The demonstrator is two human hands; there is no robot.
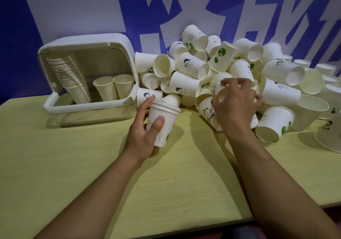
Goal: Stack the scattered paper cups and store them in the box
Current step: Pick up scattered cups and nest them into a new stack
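A big heap of white printed paper cups (227, 69) lies on the yellow table against the wall, spreading to the right. My left hand (144, 128) grips a short stack of nested cups (162, 122), upright, just in front of the heap. My right hand (236, 104) reaches into the heap with curled fingers around a cup (219, 83) lying there. The white box (88, 107) stands at the left on its side, opening toward me. Inside it leans a long stack of cups (70, 76), with two short upright stacks (114, 87) beside it.
The yellow table (92, 165) has bare surface in front of me; its near edge runs across the lower right. A blue wall with white lettering backs the heap. Cups (326, 135) lie loose at the far right near the frame's edge.
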